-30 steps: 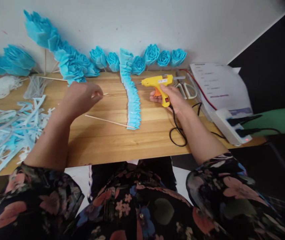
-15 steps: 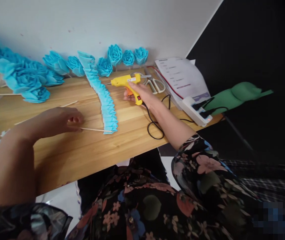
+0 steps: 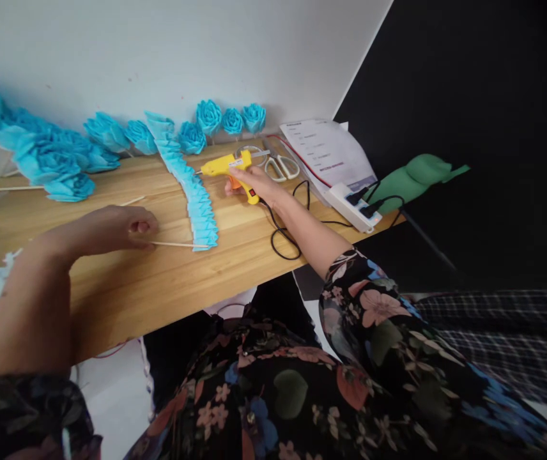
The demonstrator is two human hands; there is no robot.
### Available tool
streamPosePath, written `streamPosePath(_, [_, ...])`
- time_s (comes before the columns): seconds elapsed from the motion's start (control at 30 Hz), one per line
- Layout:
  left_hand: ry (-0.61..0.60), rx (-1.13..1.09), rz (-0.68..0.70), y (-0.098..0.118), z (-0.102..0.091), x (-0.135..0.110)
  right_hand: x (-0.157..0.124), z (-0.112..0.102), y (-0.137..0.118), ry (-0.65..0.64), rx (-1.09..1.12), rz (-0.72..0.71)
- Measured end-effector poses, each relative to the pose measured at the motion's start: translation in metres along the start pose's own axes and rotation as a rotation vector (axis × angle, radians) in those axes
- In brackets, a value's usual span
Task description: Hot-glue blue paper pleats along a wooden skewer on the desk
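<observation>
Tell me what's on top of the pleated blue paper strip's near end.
The tip of a thin, pale wooden stick; the strip covers whatever lies directly beneath.

I see a long blue strip (image 3: 199, 197) with lots of little folds, lying in a gentle bend. A thin, pale stick (image 3: 175, 244) lies across its near end. My yellow glue gun (image 3: 223, 165) points left, tip right by the strip; I can't tell if they touch.

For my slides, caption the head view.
Right hand gripping a yellow glue gun, left hand holding a thin stick, pleated blue strip between.
</observation>
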State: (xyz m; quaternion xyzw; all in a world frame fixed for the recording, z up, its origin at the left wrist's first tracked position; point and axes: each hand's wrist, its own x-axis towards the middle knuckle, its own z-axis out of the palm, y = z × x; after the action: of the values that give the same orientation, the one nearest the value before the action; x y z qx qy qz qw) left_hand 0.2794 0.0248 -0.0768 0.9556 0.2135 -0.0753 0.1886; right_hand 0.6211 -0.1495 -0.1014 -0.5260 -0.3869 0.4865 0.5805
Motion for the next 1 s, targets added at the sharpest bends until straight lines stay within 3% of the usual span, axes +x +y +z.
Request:
streamPosePath(0.1, [-0.131, 0.044, -0.040, 0.018, -0.010, -0.002, -0.001, -0.005, 0.003, -0.034, -0.042, -0.034])
streamPosePath(0.33, [-0.179, 0.097, -0.041, 0.024, -0.014, 0.002, -0.005, -0.016, 0.002, -0.153, -0.191, -0.110])
streamPosePath(0.6, [-0.148, 0.073, -0.058, 0.024, -0.012, 0.004, -0.009, -0.012, -0.013, -0.206, -0.348, -0.079])
streamPosePath(0.83, [-0.101, -0.012, -0.027, 0.014, -0.008, 0.007, 0.003, -0.001, -0.031, -0.254, -0.299, 0.018])
streamPosePath(1.0, [-0.105, 0.016, -0.055, 0.025, -0.012, 0.005, -0.004, -0.003, -0.027, -0.260, -0.248, -0.013])
